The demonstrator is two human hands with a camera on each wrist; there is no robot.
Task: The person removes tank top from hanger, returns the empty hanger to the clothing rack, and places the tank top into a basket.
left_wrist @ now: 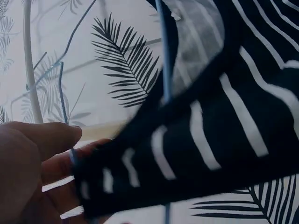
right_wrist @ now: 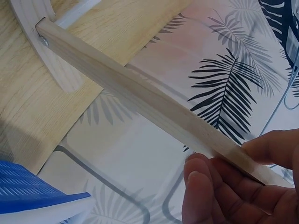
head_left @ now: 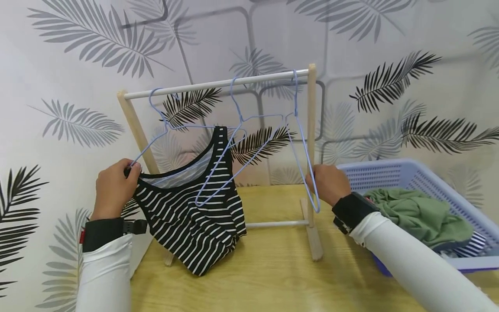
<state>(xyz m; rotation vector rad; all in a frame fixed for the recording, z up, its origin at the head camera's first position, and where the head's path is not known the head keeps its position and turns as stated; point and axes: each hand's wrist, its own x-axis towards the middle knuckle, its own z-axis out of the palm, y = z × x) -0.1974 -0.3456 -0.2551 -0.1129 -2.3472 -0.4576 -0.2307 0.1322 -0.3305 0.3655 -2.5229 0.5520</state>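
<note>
A black-and-white striped tank top [head_left: 191,208] hangs tilted from a blue wire hanger [head_left: 166,125] on the small rack. One strap sits on the hanger's right arm; the other is at my left hand [head_left: 114,186]. Thumb and fingers there pinch the strap together with the hanger's left end, as the left wrist view shows with the strap [left_wrist: 107,179] close up. My right hand [head_left: 330,183] grips the rack's right wooden post [head_left: 311,130]. In the right wrist view the thumb and fingers curl round that post [right_wrist: 140,100].
Two more blue wire hangers hang on the rail [head_left: 269,78], a middle hanger [head_left: 232,93] overlapping the top and a right hanger [head_left: 295,97] beside the post. A lilac basket [head_left: 479,263] at right holds a green garment [head_left: 421,214]. The rack stands on a wooden table [head_left: 273,277].
</note>
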